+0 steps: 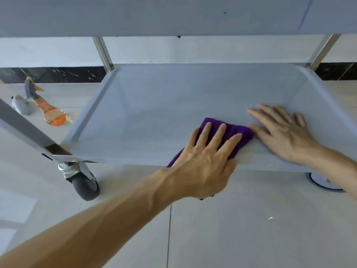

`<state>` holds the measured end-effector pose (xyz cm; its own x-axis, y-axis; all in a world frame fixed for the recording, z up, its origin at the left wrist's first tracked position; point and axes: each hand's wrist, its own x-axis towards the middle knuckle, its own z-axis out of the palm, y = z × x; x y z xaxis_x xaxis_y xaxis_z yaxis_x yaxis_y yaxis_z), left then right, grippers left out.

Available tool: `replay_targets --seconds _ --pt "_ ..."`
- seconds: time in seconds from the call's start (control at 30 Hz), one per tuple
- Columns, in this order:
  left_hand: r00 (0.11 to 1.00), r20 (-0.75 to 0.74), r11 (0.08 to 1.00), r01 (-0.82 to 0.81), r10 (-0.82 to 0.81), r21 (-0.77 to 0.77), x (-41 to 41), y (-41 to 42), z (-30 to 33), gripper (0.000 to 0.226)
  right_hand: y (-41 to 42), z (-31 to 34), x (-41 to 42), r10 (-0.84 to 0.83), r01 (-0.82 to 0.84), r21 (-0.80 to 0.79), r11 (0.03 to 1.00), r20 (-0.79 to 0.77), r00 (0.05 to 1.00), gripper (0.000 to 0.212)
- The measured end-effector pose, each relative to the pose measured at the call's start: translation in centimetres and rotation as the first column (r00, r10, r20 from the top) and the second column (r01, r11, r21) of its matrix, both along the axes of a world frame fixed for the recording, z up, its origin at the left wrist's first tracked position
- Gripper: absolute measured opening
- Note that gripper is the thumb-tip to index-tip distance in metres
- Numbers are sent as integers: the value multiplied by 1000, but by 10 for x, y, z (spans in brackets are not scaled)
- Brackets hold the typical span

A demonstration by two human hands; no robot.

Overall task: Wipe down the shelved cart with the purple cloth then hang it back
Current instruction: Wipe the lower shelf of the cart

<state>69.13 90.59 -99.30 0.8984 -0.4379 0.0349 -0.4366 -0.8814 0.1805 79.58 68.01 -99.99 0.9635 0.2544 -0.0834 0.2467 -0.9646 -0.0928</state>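
- On the floor at 9 o'clock of the lower shelf (154, 105) lies a spray bottle (49, 111) of orange liquid; a grey caster (86, 185) stands at the shelf's near-left corner.
- The upper shelf (154, 14) cuts off the top; the right caster (324, 183) is half hidden.
- The left hand (202, 161), fingers spread flat, presses the fuzzy purple cloth (234, 130) over the shelf's smooth near rim; the right hand (286, 136) rests flat at the cloth's 3 o'clock.
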Motion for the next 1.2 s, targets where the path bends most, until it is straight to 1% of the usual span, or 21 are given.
replay_targets --seconds 0.07,0.13,0.2,0.27,0.37,0.43,0.53,0.6,0.67,0.77,0.83,0.93,1.0,1.07,1.13,1.17,1.2 --pt "995 -3 990 103 -103 96 5 0 1 68 -1 0 2 -7 7 13 1000 -1 1000 80" --pt "977 32 960 198 -209 198 11 22 2 79 -2 -1 2 -8 8 18 1000 -2 1000 80" --pt "961 82 937 237 -266 256 9 52 0 88 -3 -3 1 -5 5 18 1000 0 1000 81" --pt "965 113 943 198 -235 269 -1 85 -3 92 -4 -5 1 1 -1 19 1000 5 1000 79" --pt "978 180 968 65 -110 243 -14 135 -7 85 -3 -6 2 9 -9 16 1000 -3 1000 77" --pt "978 204 976 5 -50 216 -20 150 -7 79 0 -7 3 4 -4 8 1000 -9 1000 76" --pt "951 308 980 -54 -8 192 -19 129 -12 71 6 -7 1 -4 4 -7 1000 -20 1000 70" --pt "936 352 979 -49 -25 200 -13 93 -14 69 10 -6 1 -12 12 -11 1000 -24 1000 67" --pt "933 357 973 -33 -52 228 -4 45 -16 69 12 -6 2 -11 11 -17 1000 -15 1000 62" --pt "957 287 954 -43 -46 296 2 -14 -14 73 9 -9 5 10 -10 -35 999 9 1000 55" --pt "970 243 950 -43 -35 308 3 -26 -12 73 4 -10 6 20 -20 -25 1000 6 1000 52" --pt "965 260 976 -25 -32 215 1 0 -14 74 3 -13 6 29 -29 -17 999 1 1000 53" --pt "969 247 989 -49 13 141 -3 30 -14 78 3 -14 3 29 -29 -7 1000 1 1000 56" --pt "985 144 991 -104 91 87 -1 63 -9 87 4 -15 0 42 -42 -2 999 -3 999 59" --pt "982 -23 980 -188 190 68 18 96 -1 92 6 -14 -1 45 -45 0 999 -11 999 61" --pt "963 -98 966 -242 251 91 33 112 4 93 8 -14 -1 45 -45 1 999 -13 999 62" --pt "937 -141 944 -302 320 137 49 125 9 94 9 -14 -2 46 -46 2 999 -10 999 62"
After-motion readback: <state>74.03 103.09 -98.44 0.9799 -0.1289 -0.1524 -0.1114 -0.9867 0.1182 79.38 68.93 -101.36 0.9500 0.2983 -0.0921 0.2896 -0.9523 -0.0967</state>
